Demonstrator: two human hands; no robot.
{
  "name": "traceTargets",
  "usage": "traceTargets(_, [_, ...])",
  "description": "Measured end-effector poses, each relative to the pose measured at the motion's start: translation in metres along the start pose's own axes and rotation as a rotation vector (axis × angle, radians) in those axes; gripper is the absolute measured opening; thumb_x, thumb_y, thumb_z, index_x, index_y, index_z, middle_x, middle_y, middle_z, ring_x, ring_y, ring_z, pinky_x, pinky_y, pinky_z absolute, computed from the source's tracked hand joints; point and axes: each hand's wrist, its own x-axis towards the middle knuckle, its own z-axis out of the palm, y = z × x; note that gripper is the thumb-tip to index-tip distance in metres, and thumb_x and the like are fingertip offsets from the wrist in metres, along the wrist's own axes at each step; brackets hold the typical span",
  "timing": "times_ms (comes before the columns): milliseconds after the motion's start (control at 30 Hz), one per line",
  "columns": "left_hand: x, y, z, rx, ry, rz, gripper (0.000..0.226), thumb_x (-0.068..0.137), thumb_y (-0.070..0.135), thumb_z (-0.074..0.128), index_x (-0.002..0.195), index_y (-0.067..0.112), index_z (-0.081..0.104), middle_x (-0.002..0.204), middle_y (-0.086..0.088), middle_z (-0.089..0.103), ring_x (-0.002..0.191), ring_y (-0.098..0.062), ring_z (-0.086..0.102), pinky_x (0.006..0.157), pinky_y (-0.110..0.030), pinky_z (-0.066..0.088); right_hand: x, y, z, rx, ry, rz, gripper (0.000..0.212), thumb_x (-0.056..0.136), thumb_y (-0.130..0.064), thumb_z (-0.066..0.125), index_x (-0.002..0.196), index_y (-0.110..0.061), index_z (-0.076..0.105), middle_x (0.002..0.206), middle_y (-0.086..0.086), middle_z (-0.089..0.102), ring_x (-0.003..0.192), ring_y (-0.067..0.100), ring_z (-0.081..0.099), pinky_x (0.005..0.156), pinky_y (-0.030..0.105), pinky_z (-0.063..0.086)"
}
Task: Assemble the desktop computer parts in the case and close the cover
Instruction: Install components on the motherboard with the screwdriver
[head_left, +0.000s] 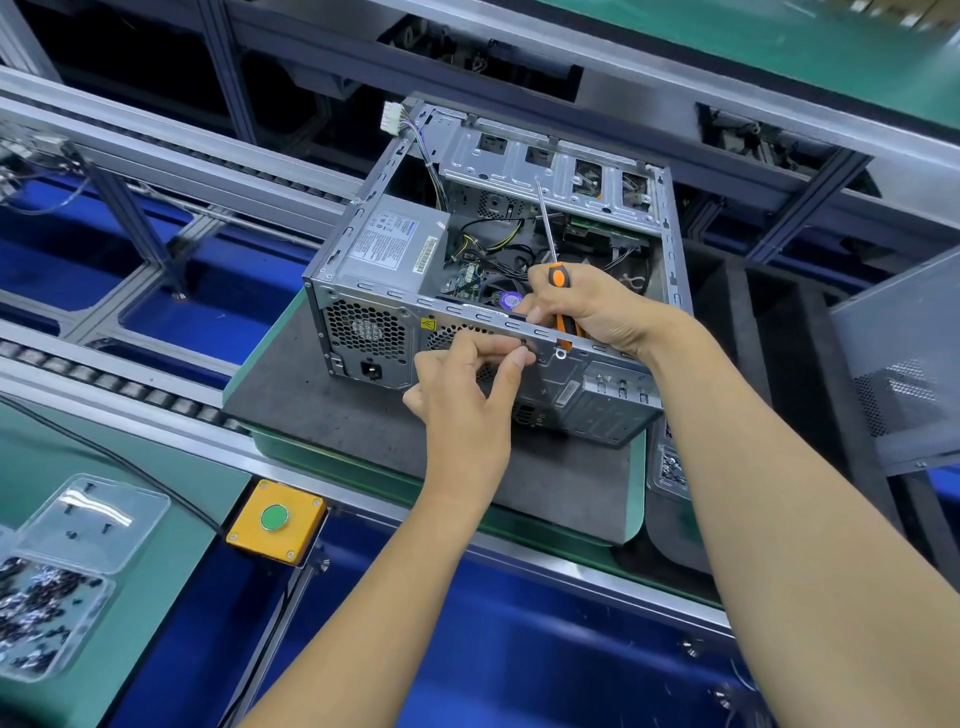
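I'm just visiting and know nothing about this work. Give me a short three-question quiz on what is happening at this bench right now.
1. True or false: the computer case already has its side cover on.
2. Which hand grips the orange-and-black screwdriver? A) left hand B) right hand C) neither
3. Fill in: the left hand pinches something small against the case's ____ panel, beside the fan grille.

Key:
1. False. The side is open, and the power supply and cables show inside.
2. B. The right hand holds it, shaft pointing up and away.
3. Rear. It may be a screw, but it is too small to tell.
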Motion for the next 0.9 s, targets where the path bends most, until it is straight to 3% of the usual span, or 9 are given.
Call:
traceTargets(133, [-0.004, 0.007, 0.003, 0.118, 0.077, 0.038, 0.005, 0.098, 0.038, 0.064, 0.099, 0.034, 0.066, 0.095, 0.016, 0.052, 0.102, -0.011, 0.038, 0.082, -0.029, 0.018, 0.000, 0.000, 0.001, -0.052, 0.007, -0.005, 0.043, 0.098, 0.009, 0.052, 0.067, -0.016, 0.035, 0.069, 0.009, 0.042, 0.066, 0.009, 0.056, 0.066, 0.028, 0.038])
traceTargets(200, [-0.006, 0.011, 0.005, 0.133, 0.115, 0.047, 0.002, 0.097, 0.035, 0.066, 0.099, 0.034, 0.066, 0.091, 0.025, 0.048, 0.101, -0.011, 0.037, 0.082, -0.033, 0.021, 0.000, -0.001, 0.001, -0.055, 0.012, 0.003, 0.043, 0.098, 0.009, 0.051, 0.067, -0.016, 0.035, 0.067, 0.007, 0.042, 0.066, 0.008, 0.057, 0.067, 0.030, 0.037])
traceTargets(333, [-0.008, 0.014, 0.008, 0.091, 0.123, 0.039, 0.002, 0.097, 0.034, 0.067, 0.097, 0.034, 0.065, 0.104, 0.051, 0.040, 0.100, -0.010, 0.034, 0.087, -0.038, 0.029, -0.002, -0.003, 0.002, -0.061, 0.015, 0.013, 0.041, 0.101, 0.006, 0.050, 0.068, -0.015, 0.035, 0.069, 0.008, 0.046, 0.072, 0.010, 0.060, 0.072, 0.033, 0.038])
traceTargets(433, [-0.006, 0.011, 0.009, 0.153, 0.143, 0.071, 0.003, 0.096, 0.034, 0.068, 0.098, 0.034, 0.066, 0.103, 0.049, 0.041, 0.100, -0.012, 0.035, 0.084, -0.038, 0.026, -0.003, -0.004, 0.002, -0.066, 0.035, 0.025, 0.041, 0.101, 0.003, 0.052, 0.067, -0.016, 0.037, 0.062, -0.002, 0.056, 0.088, 0.020, 0.060, 0.078, 0.034, 0.041])
traceTargets(667, [0.004, 0.006, 0.000, 0.419, 0.211, 0.336, 0.011, 0.086, 0.026, 0.077, 0.092, 0.027, 0.068, 0.084, 0.021, 0.049, 0.097, -0.015, 0.041, 0.079, -0.035, 0.019, -0.002, -0.003, 0.002, -0.067, 0.032, 0.012, 0.043, 0.103, 0.002, 0.050, 0.067, -0.016, 0.034, 0.068, 0.008, 0.044, 0.065, 0.002, 0.061, 0.064, 0.022, 0.041])
traceTargets(733, [0.008, 0.004, -0.001, 0.407, 0.160, 0.318, 0.009, 0.088, 0.026, 0.077, 0.092, 0.026, 0.068, 0.084, 0.018, 0.054, 0.097, -0.013, 0.039, 0.076, -0.031, 0.013, -0.002, -0.002, 0.002, -0.070, 0.013, 0.005, 0.044, 0.104, 0.002, 0.049, 0.068, -0.016, 0.033, 0.068, 0.007, 0.041, 0.064, 0.001, 0.061, 0.063, 0.024, 0.037])
traceTargets(900, [0.008, 0.006, -0.003, 0.357, 0.090, 0.236, 0.004, 0.093, 0.032, 0.071, 0.094, 0.030, 0.067, 0.082, 0.024, 0.045, 0.096, -0.009, 0.034, 0.072, -0.031, 0.012, -0.002, -0.002, 0.001, -0.081, 0.023, 0.029, 0.043, 0.104, 0.000, 0.050, 0.068, -0.016, 0.033, 0.067, 0.008, 0.043, 0.071, 0.004, 0.063, 0.071, 0.032, 0.036])
